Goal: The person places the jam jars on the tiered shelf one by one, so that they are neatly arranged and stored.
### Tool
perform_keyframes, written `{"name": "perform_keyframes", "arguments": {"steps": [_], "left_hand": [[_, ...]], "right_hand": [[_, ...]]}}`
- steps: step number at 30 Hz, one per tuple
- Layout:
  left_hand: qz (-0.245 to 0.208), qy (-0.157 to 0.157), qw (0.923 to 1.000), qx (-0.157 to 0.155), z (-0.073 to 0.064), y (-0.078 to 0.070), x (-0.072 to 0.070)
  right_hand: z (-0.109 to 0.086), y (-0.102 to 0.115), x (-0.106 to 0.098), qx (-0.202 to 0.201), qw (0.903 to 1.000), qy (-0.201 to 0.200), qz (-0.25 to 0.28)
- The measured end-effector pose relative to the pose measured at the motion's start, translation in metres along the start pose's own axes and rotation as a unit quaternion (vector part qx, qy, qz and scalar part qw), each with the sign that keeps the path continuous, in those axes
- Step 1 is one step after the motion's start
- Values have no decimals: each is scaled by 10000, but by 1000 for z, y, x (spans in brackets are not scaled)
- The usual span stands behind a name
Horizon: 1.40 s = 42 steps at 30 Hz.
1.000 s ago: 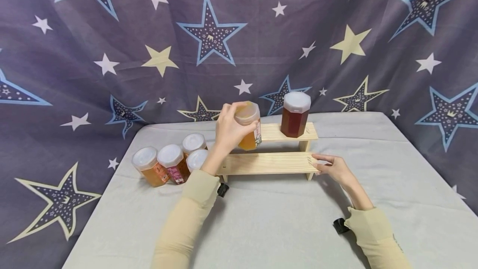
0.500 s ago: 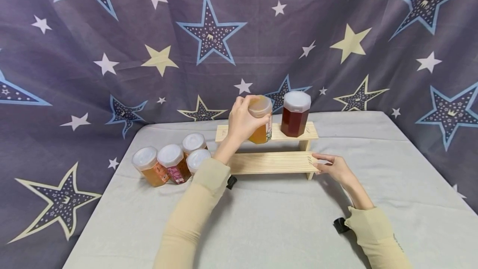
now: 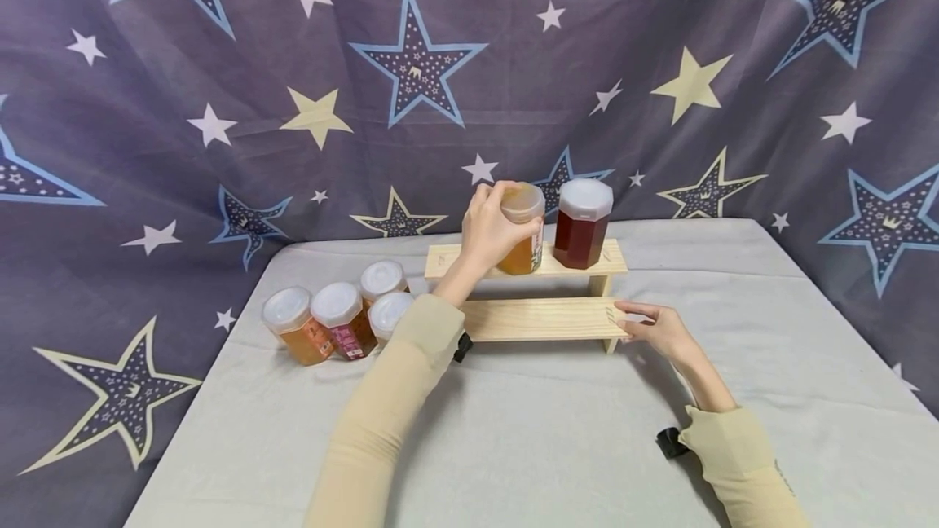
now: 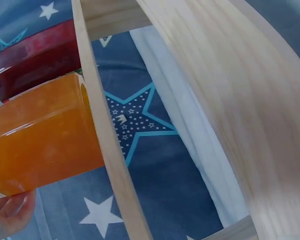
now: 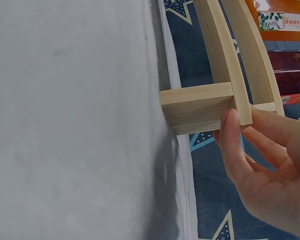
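Note:
My left hand (image 3: 487,228) grips an orange-amber jar (image 3: 522,255) by its white lid, at the upper step of a wooden two-step rack (image 3: 539,320). In the left wrist view the base of the amber jar (image 4: 45,137) meets or nearly meets the upper board's edge. Just right of it a dark red jar (image 3: 579,239) stands on the same board. At the rack's lower right end my right hand (image 3: 660,331) pinches the board; in the right wrist view the thumb and fingers (image 5: 231,142) close on its end.
Several lidded jars stand grouped on the table left of the rack, among them an orange one (image 3: 306,339) and one with a pink label (image 3: 348,336). A pale cloth (image 3: 550,438) covers the table. Behind it hangs a star-patterned curtain (image 3: 513,104).
My left hand has carried the amber jar rightward and slightly back, from left of the rack's middle to beside the dark red jar. The right hand keeps its hold on the board.

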<state>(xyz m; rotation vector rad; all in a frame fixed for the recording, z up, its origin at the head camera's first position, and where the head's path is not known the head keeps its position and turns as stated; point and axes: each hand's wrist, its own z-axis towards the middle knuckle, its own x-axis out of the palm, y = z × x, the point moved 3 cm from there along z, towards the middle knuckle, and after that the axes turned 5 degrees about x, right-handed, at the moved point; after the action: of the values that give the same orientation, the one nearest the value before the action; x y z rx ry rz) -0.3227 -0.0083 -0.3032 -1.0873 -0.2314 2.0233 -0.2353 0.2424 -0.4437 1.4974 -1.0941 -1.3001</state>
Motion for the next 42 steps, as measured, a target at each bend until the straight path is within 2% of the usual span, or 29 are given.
{"name": "perform_keyframes", "arguments": {"steps": [7,14,18,22,27,39,42], "left_hand": [[74,-7,10000,7,2,3,3],[-19,317,9995,-86,3,4,2],[157,492,9986,-88,2,2,0],[356,500,9981,28,0,0,-3],[341,318,9986,233,-4,0,-5],[-180,-599,9969,483,-24,-4,-16],[-263,-714,9957,521,-30,-5,-18]], "right_hand": [[0,2,1,2,10000,71,4],[0,3,0,-23,10000,65,21],[-1,5,0,-20,10000,52,21],[-2,6,0,11,10000,59,8],[-1,5,1,34,10000,55,17],[-3,5,0,56,10000,28,-1],[-3,5,0,62,10000,22,-28]]}}
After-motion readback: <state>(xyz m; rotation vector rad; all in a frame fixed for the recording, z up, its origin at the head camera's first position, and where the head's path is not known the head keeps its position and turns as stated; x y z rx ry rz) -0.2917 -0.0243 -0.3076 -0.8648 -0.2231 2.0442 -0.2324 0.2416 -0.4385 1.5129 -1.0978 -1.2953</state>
